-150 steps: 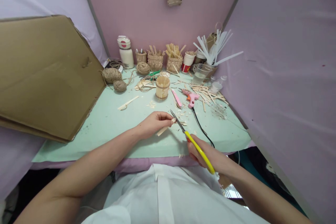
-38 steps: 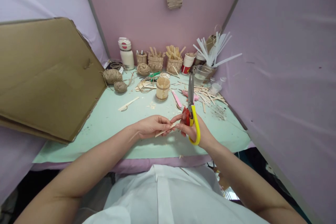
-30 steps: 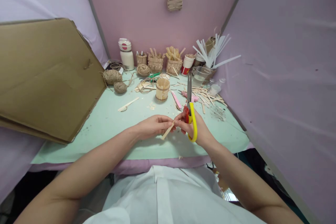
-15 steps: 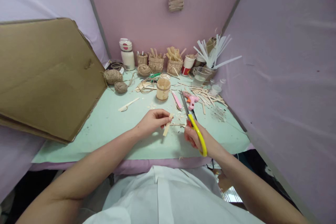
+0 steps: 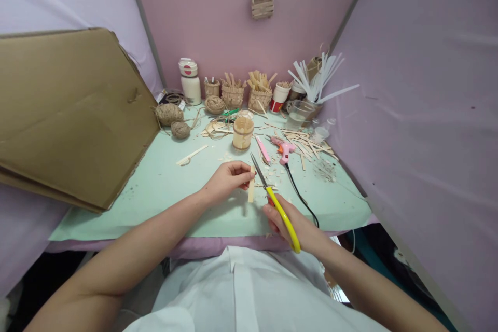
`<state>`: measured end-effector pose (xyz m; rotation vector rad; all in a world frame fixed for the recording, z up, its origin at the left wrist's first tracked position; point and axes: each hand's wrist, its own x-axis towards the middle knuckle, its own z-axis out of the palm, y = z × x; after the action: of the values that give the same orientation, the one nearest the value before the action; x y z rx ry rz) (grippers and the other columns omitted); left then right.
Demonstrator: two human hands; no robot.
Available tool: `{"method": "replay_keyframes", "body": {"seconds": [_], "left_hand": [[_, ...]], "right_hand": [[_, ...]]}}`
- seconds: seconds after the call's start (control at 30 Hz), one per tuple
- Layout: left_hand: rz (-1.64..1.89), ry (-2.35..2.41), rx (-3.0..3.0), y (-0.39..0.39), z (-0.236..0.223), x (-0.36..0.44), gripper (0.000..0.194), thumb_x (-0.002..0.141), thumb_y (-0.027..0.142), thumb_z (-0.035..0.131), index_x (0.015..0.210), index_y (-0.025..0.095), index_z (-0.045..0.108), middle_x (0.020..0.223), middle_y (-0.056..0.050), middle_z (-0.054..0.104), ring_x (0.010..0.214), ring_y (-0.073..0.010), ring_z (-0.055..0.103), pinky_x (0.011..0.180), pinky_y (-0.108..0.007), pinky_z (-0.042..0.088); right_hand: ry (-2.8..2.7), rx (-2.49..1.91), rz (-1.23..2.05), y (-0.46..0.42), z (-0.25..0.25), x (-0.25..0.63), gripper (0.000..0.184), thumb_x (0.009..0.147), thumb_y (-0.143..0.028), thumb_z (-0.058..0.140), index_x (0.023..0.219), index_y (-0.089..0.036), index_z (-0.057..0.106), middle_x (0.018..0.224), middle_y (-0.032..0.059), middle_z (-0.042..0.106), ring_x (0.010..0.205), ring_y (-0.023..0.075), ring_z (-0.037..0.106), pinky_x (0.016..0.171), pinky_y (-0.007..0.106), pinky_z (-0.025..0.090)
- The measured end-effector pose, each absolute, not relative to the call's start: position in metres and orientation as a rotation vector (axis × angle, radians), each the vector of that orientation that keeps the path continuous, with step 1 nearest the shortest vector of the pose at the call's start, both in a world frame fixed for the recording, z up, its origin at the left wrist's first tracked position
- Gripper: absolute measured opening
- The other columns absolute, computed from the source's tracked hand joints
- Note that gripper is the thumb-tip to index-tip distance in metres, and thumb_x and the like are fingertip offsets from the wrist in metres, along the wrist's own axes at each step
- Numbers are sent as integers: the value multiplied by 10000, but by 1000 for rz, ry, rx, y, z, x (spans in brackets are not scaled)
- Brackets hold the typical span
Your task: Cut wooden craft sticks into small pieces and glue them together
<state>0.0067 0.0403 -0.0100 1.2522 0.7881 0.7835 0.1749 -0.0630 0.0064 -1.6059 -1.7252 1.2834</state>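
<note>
Left fingers clamped on wood strip (juts below) | right fingers closed round scissors

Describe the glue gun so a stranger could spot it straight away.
On the green tabletop, find the wooden cup near its middle. Right of it, past the slim pink tool, lies the glue gun: pink too, but pistol-shaped, with a black cord.
</note>
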Motion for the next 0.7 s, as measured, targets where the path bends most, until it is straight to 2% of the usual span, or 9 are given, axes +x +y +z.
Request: {"method": "replay_keyframes", "body": {"seconds": [0.7], "left_hand": [[824,817,1230,37,-7,10,227,668,323,687,747,140,579,640,31,572,549,-64,539,565,-195,444]], "right_hand": [[-1672,-1633,1365,-61,1,171,344,875,-541,410,775,-222,324,534,-81,430,425,84,393,424,214,317]]}}
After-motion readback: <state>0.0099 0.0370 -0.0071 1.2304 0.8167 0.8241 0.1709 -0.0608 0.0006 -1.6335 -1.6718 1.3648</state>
